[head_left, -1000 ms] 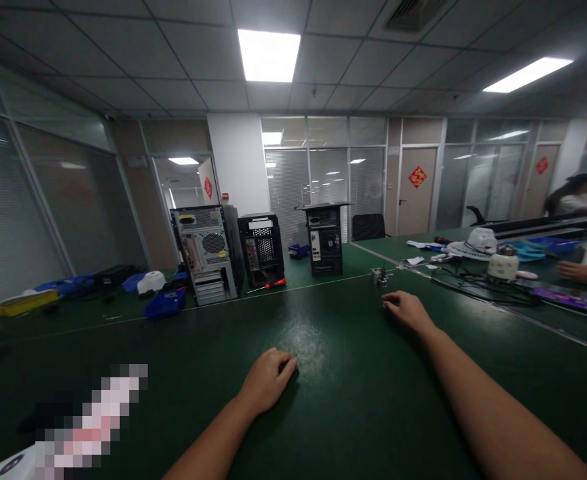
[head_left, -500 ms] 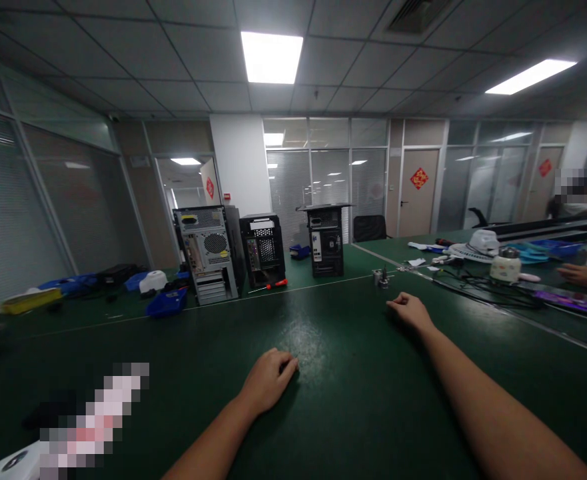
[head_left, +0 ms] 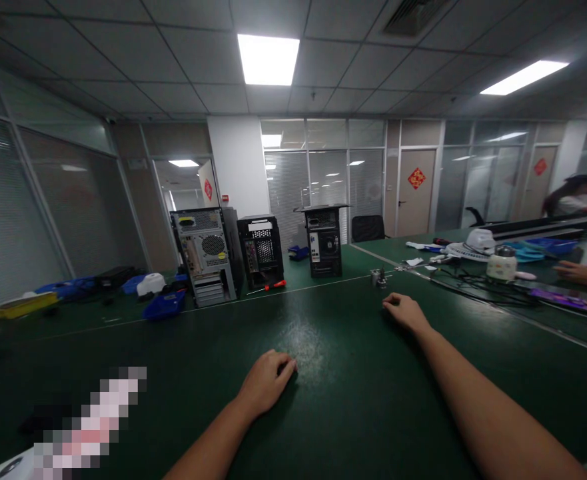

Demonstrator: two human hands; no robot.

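My left hand [head_left: 267,381] rests on the green tabletop [head_left: 323,413] near the middle, its fingers curled in and the thumb alongside them; I see nothing in it. Farther forward on the right, my right hand [head_left: 406,312] also lies on the table with fingers and thumb drawn together, and no object shows in it. Just beyond its fingertips stand small metal parts [head_left: 378,278], apart from the hand; their kind is too small to make out.
Three computer cases stand at the back: a grey one [head_left: 208,257], a black one [head_left: 262,253] and another black one [head_left: 324,243]. A red-handled screwdriver [head_left: 275,285] lies before them. Left is a blue tray [head_left: 164,305]. Cables [head_left: 483,290] and a co-worker's hand [head_left: 580,273] are right.
The view has shifted slightly, so everything sits a little farther left. Both my hands keep the same pose and place on the table.
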